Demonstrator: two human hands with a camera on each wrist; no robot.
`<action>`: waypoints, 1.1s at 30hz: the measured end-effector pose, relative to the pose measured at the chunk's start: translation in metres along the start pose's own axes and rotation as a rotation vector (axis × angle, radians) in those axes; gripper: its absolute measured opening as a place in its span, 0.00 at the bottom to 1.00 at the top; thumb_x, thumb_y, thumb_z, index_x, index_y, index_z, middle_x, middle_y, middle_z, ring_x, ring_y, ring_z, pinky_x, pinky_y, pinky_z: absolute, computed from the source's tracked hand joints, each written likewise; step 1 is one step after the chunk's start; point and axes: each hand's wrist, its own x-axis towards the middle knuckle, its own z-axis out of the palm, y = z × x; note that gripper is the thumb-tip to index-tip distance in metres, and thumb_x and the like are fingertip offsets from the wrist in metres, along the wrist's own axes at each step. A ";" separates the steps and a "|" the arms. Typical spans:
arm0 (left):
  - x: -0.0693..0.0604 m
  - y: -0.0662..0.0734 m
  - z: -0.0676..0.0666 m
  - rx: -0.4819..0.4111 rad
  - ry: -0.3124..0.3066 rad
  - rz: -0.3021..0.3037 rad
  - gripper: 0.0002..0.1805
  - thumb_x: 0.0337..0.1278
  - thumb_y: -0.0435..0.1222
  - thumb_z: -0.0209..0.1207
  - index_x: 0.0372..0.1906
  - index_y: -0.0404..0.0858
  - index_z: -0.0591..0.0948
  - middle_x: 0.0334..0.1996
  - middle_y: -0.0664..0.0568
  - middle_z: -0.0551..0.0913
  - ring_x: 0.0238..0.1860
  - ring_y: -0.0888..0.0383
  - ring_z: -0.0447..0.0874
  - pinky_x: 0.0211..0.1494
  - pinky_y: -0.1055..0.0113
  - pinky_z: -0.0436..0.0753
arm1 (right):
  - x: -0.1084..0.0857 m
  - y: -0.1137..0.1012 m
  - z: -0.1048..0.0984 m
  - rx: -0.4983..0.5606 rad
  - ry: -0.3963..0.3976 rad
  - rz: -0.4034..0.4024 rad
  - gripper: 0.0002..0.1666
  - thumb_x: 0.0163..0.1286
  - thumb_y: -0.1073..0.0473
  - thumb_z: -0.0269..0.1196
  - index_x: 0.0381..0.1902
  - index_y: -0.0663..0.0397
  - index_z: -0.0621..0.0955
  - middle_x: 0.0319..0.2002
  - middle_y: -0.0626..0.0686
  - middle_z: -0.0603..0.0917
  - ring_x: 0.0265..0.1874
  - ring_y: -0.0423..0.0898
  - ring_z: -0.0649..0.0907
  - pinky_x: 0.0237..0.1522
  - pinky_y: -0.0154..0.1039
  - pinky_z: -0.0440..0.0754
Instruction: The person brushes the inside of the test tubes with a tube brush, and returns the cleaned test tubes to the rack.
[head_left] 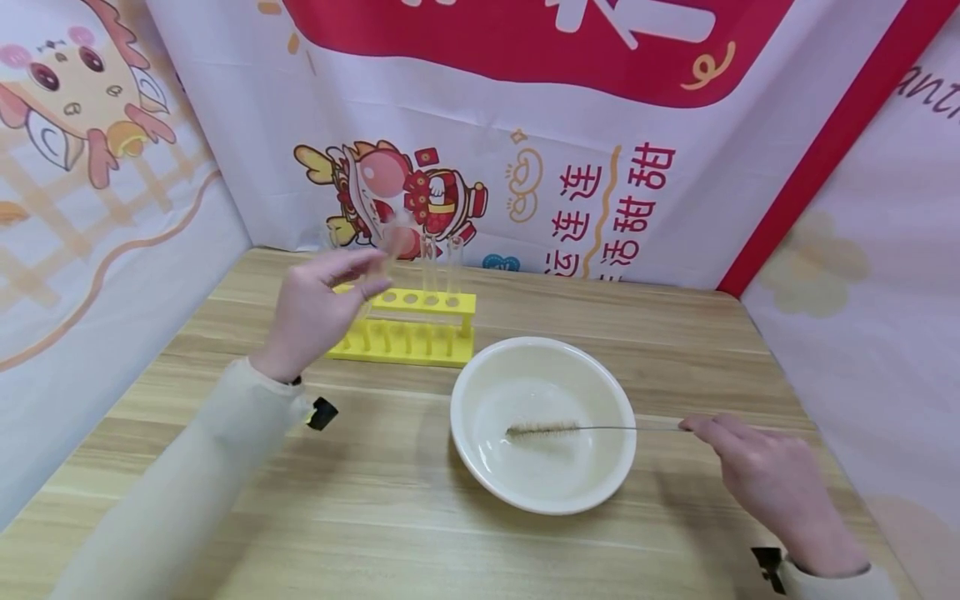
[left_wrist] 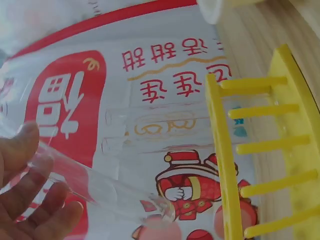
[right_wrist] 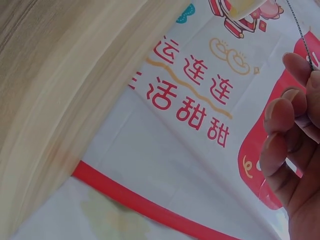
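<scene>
My left hand [head_left: 315,308] holds a clear glass test tube [left_wrist: 107,187] above the left part of a yellow test tube rack [head_left: 401,352]. In the head view that tube is blurred and hard to make out. Two more clear tubes [head_left: 453,267] stand upright in the rack's right-hand holes. On the right, my right hand [head_left: 772,479] pinches the thin wire handle of a test tube brush [head_left: 543,428]. The brush's pale bristles are inside a white bowl [head_left: 467,454], with the wire crossing its right rim. In the right wrist view only part of the wire shows.
Rack and bowl stand close together on a wood-grain table [head_left: 390,517]. Behind them hangs a printed white and red cloth [head_left: 495,108], and more printed cloth flanks the table on the left and right.
</scene>
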 end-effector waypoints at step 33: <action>0.029 -0.065 0.028 -0.098 -0.083 -0.576 0.23 0.62 0.47 0.65 0.59 0.43 0.82 0.49 0.51 0.84 0.46 0.55 0.79 0.48 0.67 0.81 | 0.005 -0.005 0.008 0.029 -0.034 -0.007 0.25 0.82 0.55 0.42 0.37 0.50 0.86 0.25 0.47 0.85 0.07 0.44 0.71 0.06 0.30 0.55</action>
